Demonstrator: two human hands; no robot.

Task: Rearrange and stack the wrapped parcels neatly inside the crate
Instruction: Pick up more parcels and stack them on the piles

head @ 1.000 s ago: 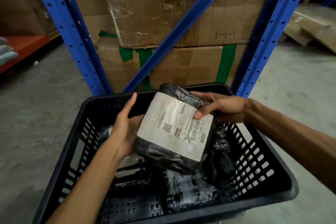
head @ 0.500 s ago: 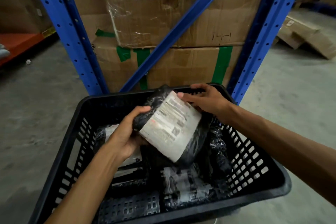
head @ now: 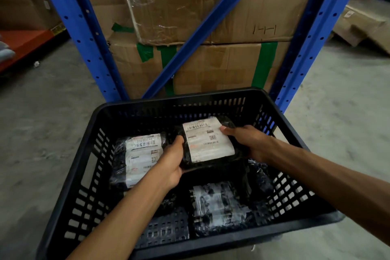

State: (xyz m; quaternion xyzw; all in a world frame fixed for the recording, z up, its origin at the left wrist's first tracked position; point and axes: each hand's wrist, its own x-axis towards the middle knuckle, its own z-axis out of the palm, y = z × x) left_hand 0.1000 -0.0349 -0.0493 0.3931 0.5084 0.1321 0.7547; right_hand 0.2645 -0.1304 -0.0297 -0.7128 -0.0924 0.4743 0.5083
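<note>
A black slotted crate (head: 88, 154) sits on the floor below me. Both hands hold a black-wrapped parcel (head: 207, 143) with a white label, lying flat and label-up in the crate's far right part. My left hand (head: 171, 164) grips its near left edge; my right hand (head: 249, 143) grips its right edge. A second labelled parcel (head: 137, 158) lies at the left of the crate, partly hidden by my left wrist. A third parcel (head: 219, 207) with a crumpled label lies at the near right, and more black wrap (head: 261, 175) shows under my right forearm.
Blue rack uprights (head: 80, 27) and a diagonal brace (head: 202, 29) stand right behind the crate, with taped cardboard cartons (head: 211, 65) stacked between them. An orange shelf (head: 23, 42) is at the far left. Flattened cardboard (head: 367, 27) lies at the far right on the concrete floor.
The held parcel has gone from tilted above the crate to flat and low in the far right part. Both hands went down with it, uncovering the left parcel.
</note>
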